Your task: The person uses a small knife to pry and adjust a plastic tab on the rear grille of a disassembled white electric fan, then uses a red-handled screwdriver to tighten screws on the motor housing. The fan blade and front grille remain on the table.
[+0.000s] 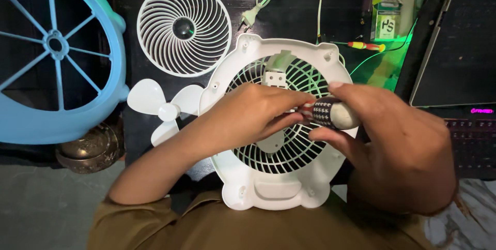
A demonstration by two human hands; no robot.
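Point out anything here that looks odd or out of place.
The fan is in pieces: the white rear housing lies under both hands, the front grille and the loose blade beside it. The right hand holds a small motor above it. Nothing looks broken or spilled.

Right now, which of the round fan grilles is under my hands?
The white housing's straight-ribbed grille, which both hands work over. The white swirl-patterned grille lies apart at upper left, and the blue spoked one at far left.
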